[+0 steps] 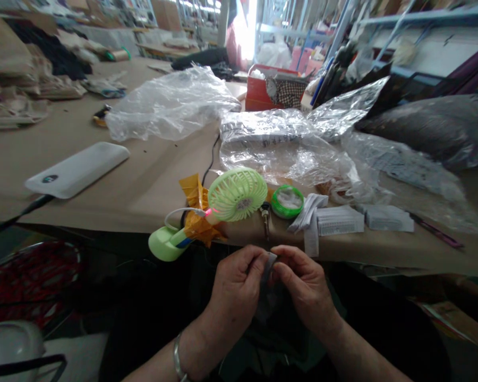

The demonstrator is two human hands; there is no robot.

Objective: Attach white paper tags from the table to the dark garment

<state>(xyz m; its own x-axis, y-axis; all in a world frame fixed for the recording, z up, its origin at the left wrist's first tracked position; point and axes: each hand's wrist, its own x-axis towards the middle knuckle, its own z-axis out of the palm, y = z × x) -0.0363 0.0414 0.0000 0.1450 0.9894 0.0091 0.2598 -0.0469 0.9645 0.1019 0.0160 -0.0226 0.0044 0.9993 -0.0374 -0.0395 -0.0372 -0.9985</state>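
Note:
A small pale strip that looks like a folded label [270, 262] is pinched in front of the table edge, over my lap. My left hand [237, 286] holds it between thumb and forefinger. My right hand [307, 289] closes its thumb and forefinger on the strip's other side; dark shadow below hides what hangs from it. Just beyond my hands, on the table edge, are loose white label strips [311, 215], a stack of printed labels [340, 220] and a second stack [388, 218]. A round green container [287, 200] stands beside them.
A light green fan [239, 195] is fixed at the edge with orange tape [199, 225]. Further left lies a white corded device [79, 168]. Clear plastic bags [171, 103] and a red box [258, 87] sit behind; a thin pink tool [440, 234] lies right.

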